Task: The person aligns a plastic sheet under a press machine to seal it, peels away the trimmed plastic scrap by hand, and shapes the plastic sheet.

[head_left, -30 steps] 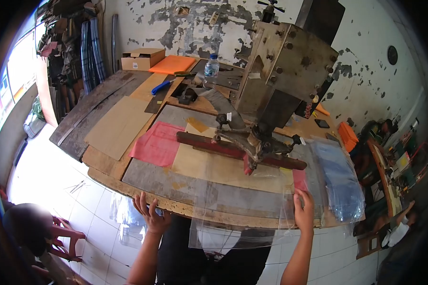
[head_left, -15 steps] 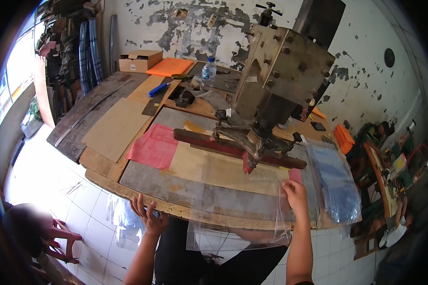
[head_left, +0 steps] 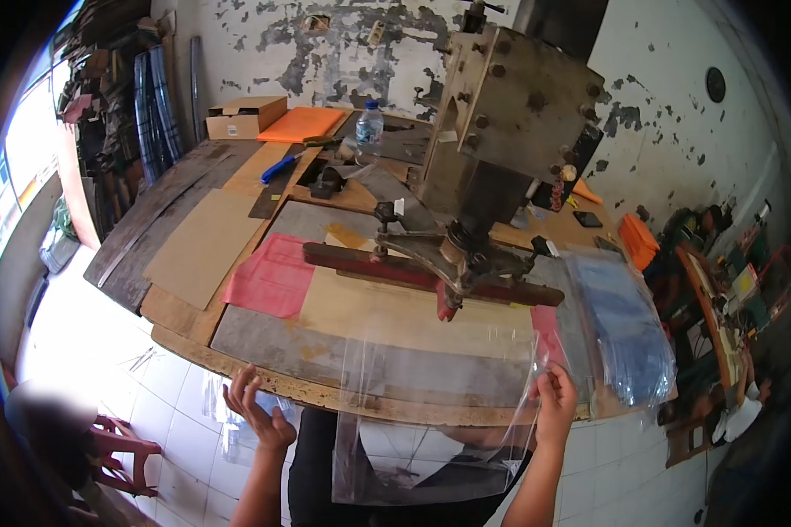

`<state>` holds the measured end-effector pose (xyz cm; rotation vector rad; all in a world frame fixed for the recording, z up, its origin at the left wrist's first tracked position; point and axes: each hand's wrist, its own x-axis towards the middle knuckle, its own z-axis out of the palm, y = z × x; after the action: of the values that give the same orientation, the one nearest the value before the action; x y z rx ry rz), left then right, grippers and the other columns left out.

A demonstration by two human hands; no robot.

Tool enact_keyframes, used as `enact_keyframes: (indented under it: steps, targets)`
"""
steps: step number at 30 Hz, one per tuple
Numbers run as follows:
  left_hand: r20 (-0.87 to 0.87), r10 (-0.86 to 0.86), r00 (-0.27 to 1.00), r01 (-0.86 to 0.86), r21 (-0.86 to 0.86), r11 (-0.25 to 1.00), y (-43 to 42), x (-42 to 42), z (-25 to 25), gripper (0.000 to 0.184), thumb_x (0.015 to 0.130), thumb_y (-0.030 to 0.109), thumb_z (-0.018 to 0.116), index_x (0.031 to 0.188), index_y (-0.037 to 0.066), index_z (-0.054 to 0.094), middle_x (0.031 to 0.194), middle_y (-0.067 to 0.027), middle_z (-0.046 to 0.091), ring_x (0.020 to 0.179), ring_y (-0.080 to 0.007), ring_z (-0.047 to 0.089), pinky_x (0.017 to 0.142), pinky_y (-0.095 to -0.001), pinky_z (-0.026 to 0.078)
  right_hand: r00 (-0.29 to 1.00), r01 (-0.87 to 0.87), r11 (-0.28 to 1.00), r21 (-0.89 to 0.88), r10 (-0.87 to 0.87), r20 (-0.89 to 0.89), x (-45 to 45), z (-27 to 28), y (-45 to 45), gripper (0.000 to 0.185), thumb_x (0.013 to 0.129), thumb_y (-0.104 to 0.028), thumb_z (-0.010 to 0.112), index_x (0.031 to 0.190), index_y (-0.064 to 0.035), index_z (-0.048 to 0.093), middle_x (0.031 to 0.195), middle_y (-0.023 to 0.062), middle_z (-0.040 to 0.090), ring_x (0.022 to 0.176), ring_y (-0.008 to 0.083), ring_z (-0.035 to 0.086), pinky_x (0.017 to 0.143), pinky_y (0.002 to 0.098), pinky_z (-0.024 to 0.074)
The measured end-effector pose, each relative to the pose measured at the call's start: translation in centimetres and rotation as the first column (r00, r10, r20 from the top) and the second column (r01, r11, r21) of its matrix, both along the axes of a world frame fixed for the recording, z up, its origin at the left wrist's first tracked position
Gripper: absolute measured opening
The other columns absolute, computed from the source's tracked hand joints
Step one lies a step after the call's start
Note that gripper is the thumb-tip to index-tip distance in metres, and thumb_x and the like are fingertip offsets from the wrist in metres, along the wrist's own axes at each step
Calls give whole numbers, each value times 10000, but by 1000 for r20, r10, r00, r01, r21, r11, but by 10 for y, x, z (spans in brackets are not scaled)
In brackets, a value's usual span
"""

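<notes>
Your right hand point(head_left: 555, 404) pinches the right edge of a clear rectangular plastic sheet point(head_left: 431, 395), fingers pressed together; sheet overhangs the worn wooden surface's point(head_left: 303, 393) near edge, 6 o'clock. Your left hand point(head_left: 261, 415) is near that edge, 7 o'clock, fingers loosely spread. Long brown-and-red bar point(head_left: 400, 270) at 12; blue-tinted plastic stack point(head_left: 622, 325) at 2.

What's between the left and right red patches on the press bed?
Tan sheet, seen in the head view between the left red patch and right red patch; clear plastic overlaps its near side.
</notes>
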<state>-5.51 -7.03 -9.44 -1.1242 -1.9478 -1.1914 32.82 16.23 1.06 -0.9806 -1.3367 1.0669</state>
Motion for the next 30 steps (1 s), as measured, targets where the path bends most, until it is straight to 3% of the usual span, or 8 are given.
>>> enact_keyframes:
  steps: [6, 8, 10, 11, 14, 17, 27, 30]
  targets:
    - [341, -425, 839, 489, -127, 863, 37, 13, 117, 659, 1020, 538, 378, 1369, 18, 586, 1348, -218, 608, 1290, -424, 521, 1196, -566, 248, 983, -45, 994, 103, 62, -172, 12, -24, -5, 335, 1008, -203, 716, 1222, 40, 628, 817, 30, 628, 679, 121, 592, 649, 274, 507]
    - [410, -523, 748, 605, -96, 790, 51, 7, 122, 689, 1002, 550, 487, 1433, 17, 552, 1398, -209, 588, 1293, -386, 541, 1179, -509, 314, 981, -50, 990, 134, 74, -177, -1, -16, -2, 336, 1011, -206, 713, 1219, 43, 626, 815, 33, 623, 679, 122, 591, 649, 276, 506]
    - [713, -558, 424, 750, 69, 658, 67, 8, 127, 587, 982, 413, 642, 1397, 5, 569, 1338, -200, 642, 1237, -322, 610, 1107, -435, 422, 977, -68, 985, 158, 97, -188, -13, -10, 3, 333, 1015, -201, 706, 1218, 50, 623, 813, 38, 617, 683, 127, 598, 650, 277, 506]
    - [736, -600, 313, 740, 208, 640, 76, 15, 138, 426, 976, 230, 703, 1316, -10, 612, 1145, -141, 726, 1074, -231, 678, 997, -360, 502, 977, -64, 985, 161, 94, -192, -17, -9, 4, 333, 1015, -201, 706, 1218, 50, 623, 813, 38, 617, 683, 127, 598, 650, 277, 506]
    - [825, -539, 171, 748, 247, 616, 88, 2, 117, 274, 999, 133, 678, 1217, -29, 643, 998, -90, 752, 903, -169, 705, 868, -312, 546, 974, -108, 988, 113, 128, -185, -28, -12, 5, 333, 1024, -197, 693, 1244, 44, 628, 819, 39, 621, 696, 123, 611, 660, 270, 504]
    - [848, -486, 210, 665, 241, 707, 88, 9, 108, 206, 1001, 89, 680, 1153, -49, 656, 971, -97, 755, 830, -123, 701, 742, -275, 554, 989, -101, 990, 99, 111, -99, -29, -17, 2, 323, 1029, -191, 684, 1259, 32, 637, 821, 35, 623, 697, 118, 611, 669, 265, 508]
    - [877, -451, 165, 568, 290, 771, 84, 13, 122, 422, 967, 104, 737, 1331, -32, 572, 988, -100, 767, 820, -116, 711, 711, -226, 539, 994, -39, 998, 55, 44, -98, -30, -20, 1, 344, 1028, -239, 692, 1249, 20, 638, 812, 30, 628, 687, 114, 586, 675, 265, 507]
    - [867, -486, 112, 595, 334, 732, 82, 8, 119, 440, 985, 63, 702, 1378, -52, 541, 1006, -142, 778, 906, -148, 728, 761, -285, 579, 993, -11, 999, 44, 16, -114, -33, -19, 2, 353, 1030, -257, 691, 1242, 19, 634, 807, 28, 619, 686, 109, 578, 669, 261, 500]
